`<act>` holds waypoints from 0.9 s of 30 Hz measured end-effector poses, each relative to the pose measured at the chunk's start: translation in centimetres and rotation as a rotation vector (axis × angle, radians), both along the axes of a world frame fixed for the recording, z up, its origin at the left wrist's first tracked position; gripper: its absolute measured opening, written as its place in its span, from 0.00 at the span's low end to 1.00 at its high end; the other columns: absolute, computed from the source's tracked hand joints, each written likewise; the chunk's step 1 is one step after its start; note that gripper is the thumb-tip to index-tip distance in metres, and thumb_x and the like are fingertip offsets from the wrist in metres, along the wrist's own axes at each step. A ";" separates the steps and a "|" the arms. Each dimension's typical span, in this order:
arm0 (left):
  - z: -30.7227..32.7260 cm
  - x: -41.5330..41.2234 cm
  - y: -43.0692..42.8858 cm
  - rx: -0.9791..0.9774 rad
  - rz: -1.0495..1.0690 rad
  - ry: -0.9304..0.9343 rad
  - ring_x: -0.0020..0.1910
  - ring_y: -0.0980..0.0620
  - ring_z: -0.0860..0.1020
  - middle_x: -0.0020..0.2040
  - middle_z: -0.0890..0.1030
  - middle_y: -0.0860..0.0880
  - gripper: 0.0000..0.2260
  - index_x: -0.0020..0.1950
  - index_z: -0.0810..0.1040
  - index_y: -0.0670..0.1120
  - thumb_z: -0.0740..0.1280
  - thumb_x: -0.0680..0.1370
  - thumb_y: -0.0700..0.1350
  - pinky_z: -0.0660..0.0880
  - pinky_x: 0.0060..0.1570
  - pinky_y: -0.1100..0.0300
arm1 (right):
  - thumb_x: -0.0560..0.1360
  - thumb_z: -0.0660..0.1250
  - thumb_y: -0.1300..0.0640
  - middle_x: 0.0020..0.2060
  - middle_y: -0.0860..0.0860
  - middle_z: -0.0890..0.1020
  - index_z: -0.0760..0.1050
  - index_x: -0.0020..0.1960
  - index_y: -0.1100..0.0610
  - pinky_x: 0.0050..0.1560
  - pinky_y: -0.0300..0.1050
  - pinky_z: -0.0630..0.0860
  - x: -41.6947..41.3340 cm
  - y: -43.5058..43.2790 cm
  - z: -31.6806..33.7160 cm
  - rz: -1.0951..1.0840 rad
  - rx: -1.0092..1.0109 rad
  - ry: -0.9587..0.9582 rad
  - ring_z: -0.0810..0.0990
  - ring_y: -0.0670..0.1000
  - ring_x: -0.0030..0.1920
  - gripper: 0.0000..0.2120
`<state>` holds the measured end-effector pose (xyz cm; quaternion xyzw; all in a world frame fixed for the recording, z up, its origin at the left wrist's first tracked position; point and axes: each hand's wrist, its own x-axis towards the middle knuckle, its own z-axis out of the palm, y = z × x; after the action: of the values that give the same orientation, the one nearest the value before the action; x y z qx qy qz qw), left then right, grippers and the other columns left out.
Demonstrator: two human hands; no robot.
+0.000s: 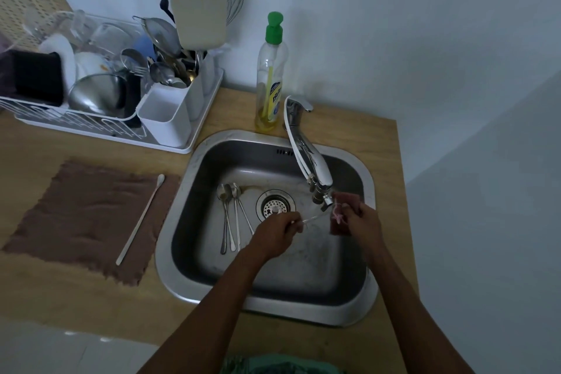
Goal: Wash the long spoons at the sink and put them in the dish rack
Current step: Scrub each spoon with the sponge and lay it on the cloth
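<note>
Over the steel sink (pixel 194 222), my left hand (pixel 277 229) grips the handle of a long spoon (pixel 314 218) whose far end lies against a dark red sponge (pixel 341 215). My right hand (pixel 362 222) holds that sponge just under the tap (pixel 309 167). Three long metal spoons (pixel 232 215) lie side by side on the sink floor, left of the drain (pixel 275 205). A long white spoon (pixel 141 218) rests on the brown cloth (pixel 88 215) left of the sink. The white dish rack (pixel 100 127) stands at the back left.
A dish soap bottle (pixel 271 76) with a green cap stands behind the sink by the tap base. The rack is crowded with bowls, lids, strainers and a utensil holder (pixel 165 118). The wooden counter (pixel 54 297) ends close to the sink's right side.
</note>
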<state>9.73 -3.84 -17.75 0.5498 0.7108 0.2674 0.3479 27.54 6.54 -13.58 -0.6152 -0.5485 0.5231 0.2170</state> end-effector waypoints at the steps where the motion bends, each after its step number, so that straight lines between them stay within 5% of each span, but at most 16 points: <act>1: -0.1 -0.6 -0.7 -0.001 0.026 0.020 0.35 0.55 0.76 0.36 0.79 0.54 0.08 0.44 0.78 0.52 0.61 0.80 0.47 0.75 0.40 0.56 | 0.82 0.63 0.60 0.47 0.54 0.84 0.79 0.57 0.58 0.40 0.36 0.76 -0.3 -0.1 0.0 0.058 -0.021 -0.013 0.83 0.48 0.45 0.08; 6: -0.2 -4.3 -3.6 0.019 0.163 0.100 0.33 0.62 0.77 0.35 0.79 0.58 0.10 0.42 0.80 0.55 0.62 0.79 0.55 0.74 0.37 0.61 | 0.82 0.60 0.62 0.37 0.51 0.83 0.78 0.43 0.52 0.34 0.32 0.77 -3.1 -1.4 0.4 0.334 0.068 -0.085 0.82 0.43 0.35 0.13; 13: 0.4 -4.9 -5.3 0.056 0.262 0.222 0.33 0.60 0.75 0.36 0.80 0.57 0.09 0.43 0.82 0.54 0.64 0.79 0.51 0.68 0.33 0.64 | 0.80 0.64 0.62 0.38 0.52 0.84 0.81 0.51 0.52 0.39 0.51 0.85 -5.1 -4.4 -1.6 0.209 0.131 -0.051 0.85 0.53 0.38 0.08; 17: 0.0 -5.3 -6.2 0.036 0.271 0.169 0.34 0.59 0.76 0.37 0.82 0.55 0.09 0.42 0.81 0.56 0.63 0.80 0.53 0.72 0.35 0.60 | 0.80 0.63 0.64 0.37 0.51 0.85 0.84 0.48 0.48 0.38 0.49 0.83 -4.6 -3.6 -0.9 0.330 0.128 0.046 0.84 0.51 0.35 0.15; 20: 0.4 -4.6 -5.9 0.033 0.266 0.100 0.32 0.61 0.77 0.35 0.81 0.55 0.11 0.43 0.82 0.54 0.63 0.80 0.54 0.72 0.35 0.61 | 0.80 0.61 0.65 0.38 0.51 0.84 0.78 0.43 0.47 0.36 0.42 0.81 -4.9 -3.9 -0.2 0.175 0.143 0.011 0.83 0.48 0.37 0.15; 23: 1.1 -3.7 -5.4 0.051 0.277 0.055 0.33 0.61 0.78 0.35 0.82 0.56 0.12 0.44 0.83 0.52 0.62 0.80 0.54 0.74 0.37 0.61 | 0.83 0.59 0.60 0.38 0.52 0.81 0.74 0.40 0.50 0.38 0.52 0.83 -5.6 -4.0 -1.0 -0.015 0.142 -0.022 0.83 0.54 0.39 0.14; 27: 1.0 -5.1 -6.3 -0.046 0.319 -0.093 0.24 0.63 0.71 0.27 0.76 0.57 0.11 0.43 0.84 0.51 0.64 0.80 0.50 0.66 0.30 0.65 | 0.81 0.60 0.60 0.31 0.52 0.82 0.80 0.47 0.53 0.34 0.53 0.82 -4.4 -1.9 -2.2 0.440 0.176 -0.154 0.81 0.51 0.30 0.11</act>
<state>4.67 -10.11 -16.72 0.4090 0.7781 0.3280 0.3461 23.15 4.65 -15.76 -0.4977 -0.7276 0.4596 0.1084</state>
